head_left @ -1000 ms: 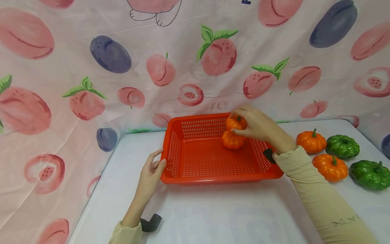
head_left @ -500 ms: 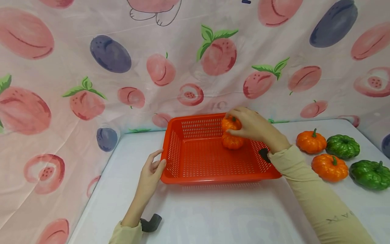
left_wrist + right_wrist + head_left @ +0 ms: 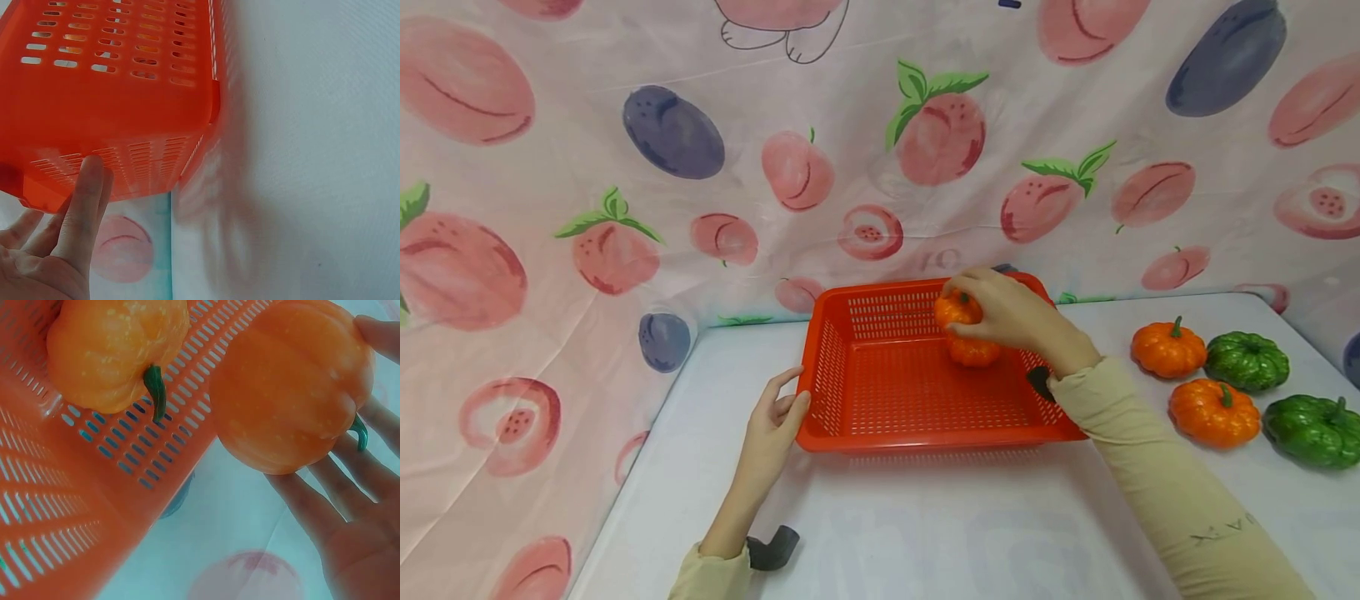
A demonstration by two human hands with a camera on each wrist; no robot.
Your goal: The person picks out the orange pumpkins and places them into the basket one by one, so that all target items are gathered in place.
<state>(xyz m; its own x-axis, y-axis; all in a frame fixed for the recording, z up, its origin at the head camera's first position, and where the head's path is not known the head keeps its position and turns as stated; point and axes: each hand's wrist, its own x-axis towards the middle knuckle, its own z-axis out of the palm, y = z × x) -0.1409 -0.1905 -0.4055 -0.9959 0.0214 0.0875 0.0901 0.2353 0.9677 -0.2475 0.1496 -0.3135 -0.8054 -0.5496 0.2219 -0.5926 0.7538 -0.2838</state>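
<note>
The orange mini pumpkin (image 3: 957, 310) gripped by the right hand (image 3: 1017, 315) is over the red slotted basket's (image 3: 940, 445) far side, near a second pumpkin (image 3: 973, 353) inside; the left hand's (image 3: 775, 418) extended fingers touch its left side. Placing seems underway, calling for lowering, then release.

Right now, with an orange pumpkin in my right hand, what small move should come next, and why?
I'd probably lower the held pumpkin onto the bare floor of the red basket, just left of the orange pumpkin inside. Your right hand grips it over the basket's back part, that patch looks free, and your left hand touches the basket's left side.
</note>
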